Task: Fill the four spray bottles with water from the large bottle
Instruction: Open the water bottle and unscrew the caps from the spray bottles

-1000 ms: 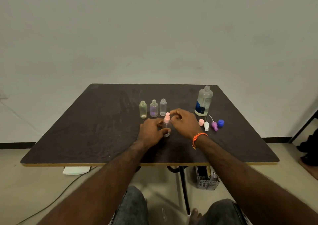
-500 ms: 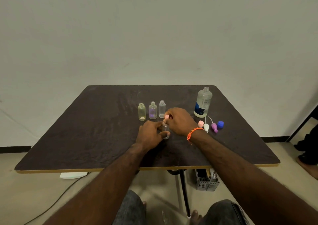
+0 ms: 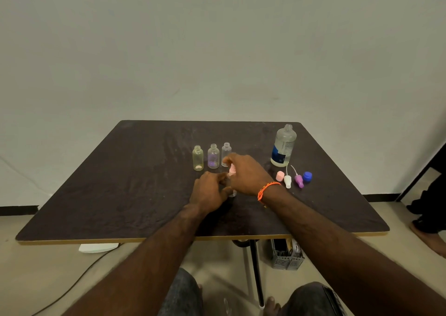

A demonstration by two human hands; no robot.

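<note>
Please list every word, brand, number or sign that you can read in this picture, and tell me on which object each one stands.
No text can be read here.
Large bottle: its label has a dark blue field and pale print, too small and blurred to read.
Three small open bottles: no print visible.
Loose caps and spray heads: no marking visible.

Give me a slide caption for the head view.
Both hands work a pink spray top on one small bottle beside three open ones.

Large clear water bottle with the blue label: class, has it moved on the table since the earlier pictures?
No. The large clear water bottle stands as before, just behind the loose pink cap near the dark table's far right corner.
</note>
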